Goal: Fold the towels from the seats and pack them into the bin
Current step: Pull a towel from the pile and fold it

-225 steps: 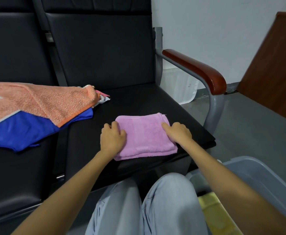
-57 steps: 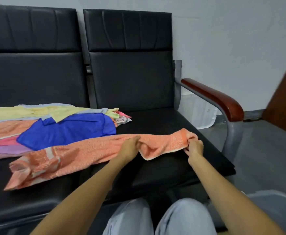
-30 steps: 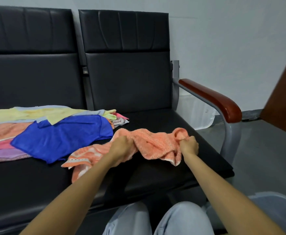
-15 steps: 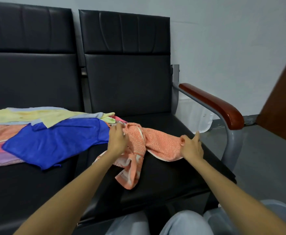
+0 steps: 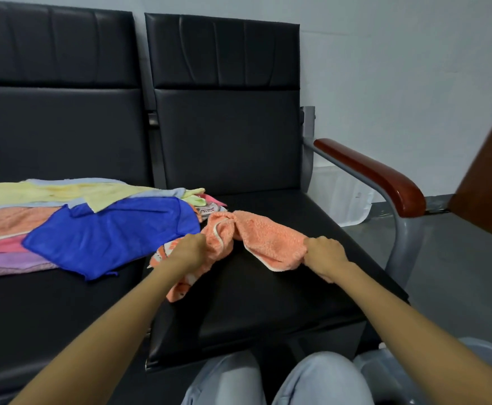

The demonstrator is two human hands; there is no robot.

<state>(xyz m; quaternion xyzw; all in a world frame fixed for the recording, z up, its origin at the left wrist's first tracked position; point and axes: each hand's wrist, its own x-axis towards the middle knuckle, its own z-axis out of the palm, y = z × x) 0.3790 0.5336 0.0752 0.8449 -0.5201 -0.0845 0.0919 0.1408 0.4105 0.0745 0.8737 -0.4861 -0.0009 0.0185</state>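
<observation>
Two grips, one orange towel (image 5: 268,239) — my left hand (image 5: 189,252) and right hand (image 5: 325,257) each clutch a handful. One towel pile (image 5: 107,229) left, two black seats (image 5: 268,302), grey wall (image 5: 399,68).

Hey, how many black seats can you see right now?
2: the left seat carries the towel pile; the right seat, beside the armrest, has the orange towel. More may lie off-frame left.
</observation>
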